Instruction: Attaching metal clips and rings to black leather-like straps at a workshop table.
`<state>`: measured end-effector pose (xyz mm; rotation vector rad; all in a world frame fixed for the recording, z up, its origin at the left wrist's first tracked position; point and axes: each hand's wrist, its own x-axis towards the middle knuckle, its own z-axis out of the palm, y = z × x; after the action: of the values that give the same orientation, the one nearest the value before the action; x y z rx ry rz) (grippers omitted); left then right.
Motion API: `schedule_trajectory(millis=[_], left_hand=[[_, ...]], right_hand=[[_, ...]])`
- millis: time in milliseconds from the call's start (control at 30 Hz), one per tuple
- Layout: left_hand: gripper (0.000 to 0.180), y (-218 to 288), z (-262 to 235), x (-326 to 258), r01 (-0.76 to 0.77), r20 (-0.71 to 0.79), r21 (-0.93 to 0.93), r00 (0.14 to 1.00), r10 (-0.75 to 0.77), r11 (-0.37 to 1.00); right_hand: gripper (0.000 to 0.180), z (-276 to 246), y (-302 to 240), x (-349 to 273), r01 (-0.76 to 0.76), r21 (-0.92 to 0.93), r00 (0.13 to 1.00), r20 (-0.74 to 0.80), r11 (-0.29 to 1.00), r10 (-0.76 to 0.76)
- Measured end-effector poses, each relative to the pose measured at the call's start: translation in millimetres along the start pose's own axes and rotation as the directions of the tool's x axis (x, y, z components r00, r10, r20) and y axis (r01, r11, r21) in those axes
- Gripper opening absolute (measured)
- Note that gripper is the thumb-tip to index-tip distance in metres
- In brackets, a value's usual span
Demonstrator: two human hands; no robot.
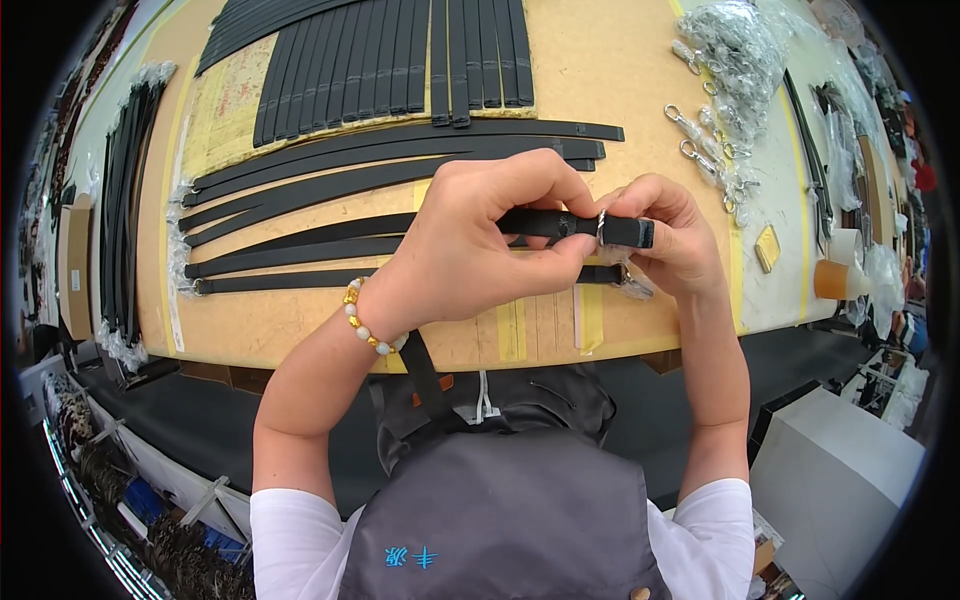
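- Above the near edge of the tan worktable, both hands are meeting over one black strap and keeping it lifted off the surface.
- Left hand is pinching the strap from above, thumb and fingers clenched on it, with a beaded bracelet sitting on the wrist.
- Right hand is gripping the strap's free end, fingers closed around it just beside a small silver ring that is circling the strap.
- Under the hands, a second black strap is lying flat on the table, its right end tipped with a metal clasp; whether that clasp is touching the right hand is hard to tell.
- Farther back, long loose straps are fanning across the table, and a row of shorter strips is lying side by side behind them.
- At the far right, clear plastic bags are holding silvery metal clasps, with several loose swivel clasps spilling out beside them.
- Along the left edge, a plastic-wrapped bundle of black straps is lying.
- Near the right rim, an orange cup is standing; its contents are not visible.
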<state>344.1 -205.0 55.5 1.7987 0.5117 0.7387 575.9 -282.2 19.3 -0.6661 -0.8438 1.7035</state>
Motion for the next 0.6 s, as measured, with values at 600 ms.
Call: schedule_trajectory(millis=[600], left_hand=[[0.024, -20, 16, -4, -0.197, 0.068, 0.417, 0.98, 0.186, 0.887]], right_hand=[[0.02, 27, -5, 3, -0.213, -0.669, 0.974, -0.207, 0.712, 0.096]])
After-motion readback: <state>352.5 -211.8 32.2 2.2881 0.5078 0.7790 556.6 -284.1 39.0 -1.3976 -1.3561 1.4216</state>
